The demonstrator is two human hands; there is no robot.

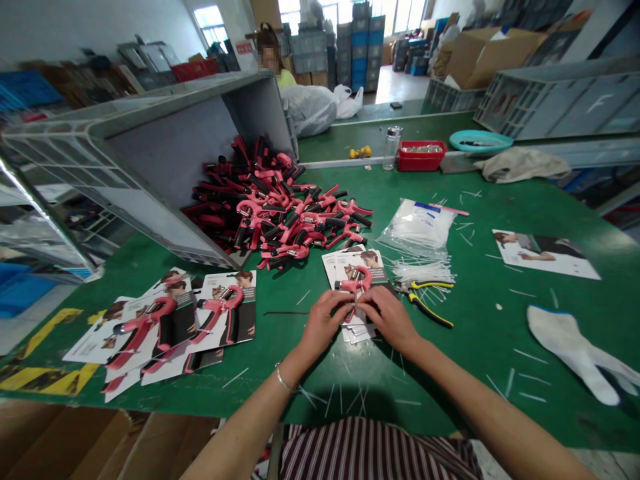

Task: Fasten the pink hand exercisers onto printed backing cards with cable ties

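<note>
striped maroon-and-white top point(370, 453), silver bracelet point(283, 380) on left wrist point(293, 367)

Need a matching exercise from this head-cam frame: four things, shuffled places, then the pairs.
Things:
1. Left hand
2. Pile of pink-and-black hand grippers
3. Yellow-and-black-handled pliers
4. Red plastic tray

Places:
A. On the raised green shelf, beside a clear bottle
B. Spilling from a tipped grey crate
C. Lying beside white cable ties
D. On a pink hand gripper mounted on a backing card

Pairs: 1-D, 2-B, 3-C, 4-A
</note>
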